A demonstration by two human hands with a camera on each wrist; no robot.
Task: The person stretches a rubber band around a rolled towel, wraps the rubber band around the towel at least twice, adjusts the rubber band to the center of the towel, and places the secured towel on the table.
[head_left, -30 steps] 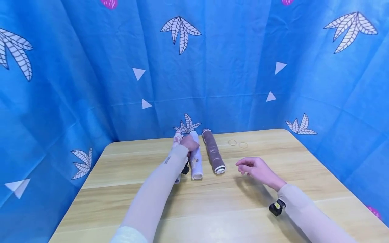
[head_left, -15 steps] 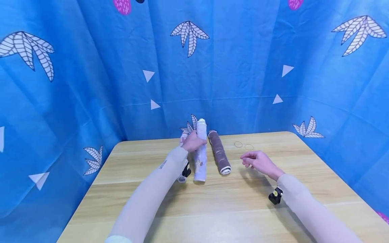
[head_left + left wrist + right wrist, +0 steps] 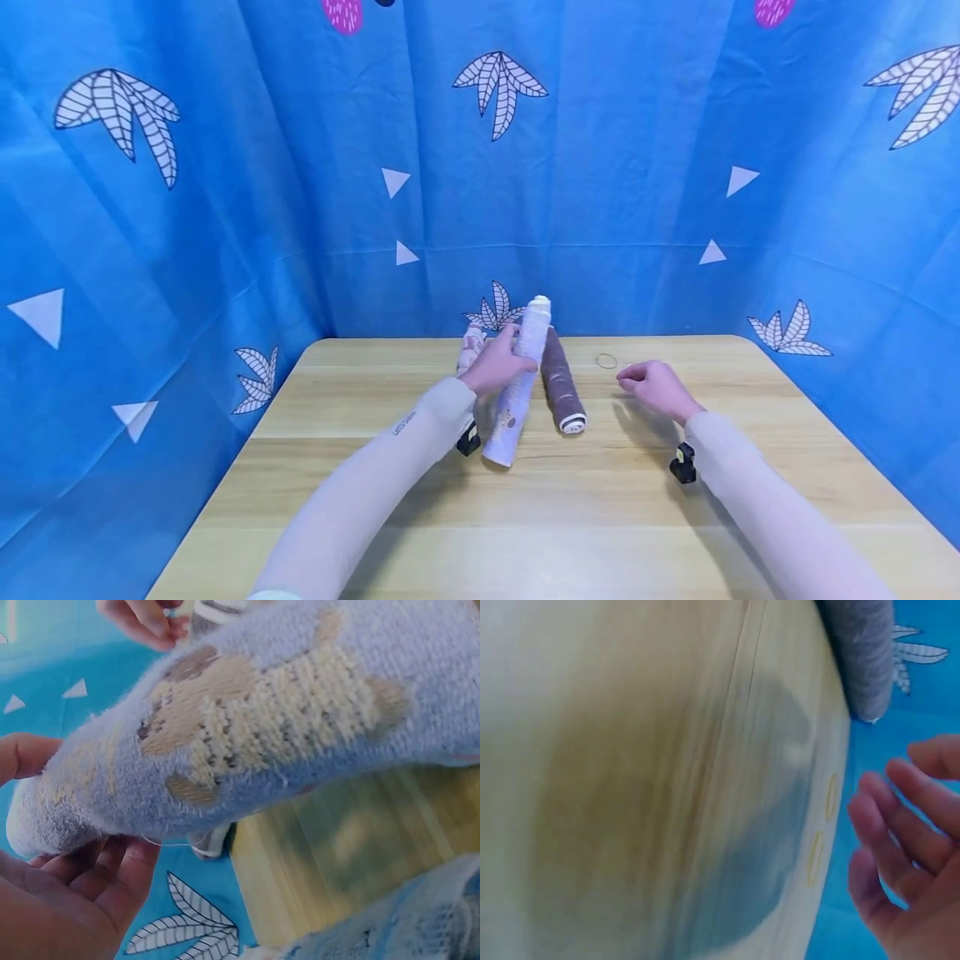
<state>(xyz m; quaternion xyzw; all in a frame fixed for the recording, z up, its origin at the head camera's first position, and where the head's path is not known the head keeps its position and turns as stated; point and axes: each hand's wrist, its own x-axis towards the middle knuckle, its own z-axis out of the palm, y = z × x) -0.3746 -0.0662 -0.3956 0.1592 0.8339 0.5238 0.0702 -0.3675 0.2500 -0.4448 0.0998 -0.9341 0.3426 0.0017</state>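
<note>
My left hand [image 3: 495, 364] grips a rolled lavender towel [image 3: 517, 408], thumb on one side and fingers on the other. The roll slants, its far end raised toward the right. In the left wrist view a beige and cream embroidered patch [image 3: 262, 712] shows on its fuzzy side. My right hand [image 3: 660, 390] hovers above the table at the right with nothing in it, fingers loosely bent. Just beyond it lie two thin yellow rubber bands; one band [image 3: 607, 361] is plain to see in the head view, and both show in the right wrist view.
A rolled brown towel [image 3: 561, 383] with a white-edged end lies right of the lavender roll. Partly behind my left hand is a pinkish-white patterned roll [image 3: 471, 346]. The wooden table [image 3: 570, 517] ends against a blue curtain [image 3: 465, 192] with leaf prints.
My left hand has taken hold of the lavender towel, lifted its far end and tilted it right toward the brown roll. The head view has swung slightly left; the right hand stays over the table.
</note>
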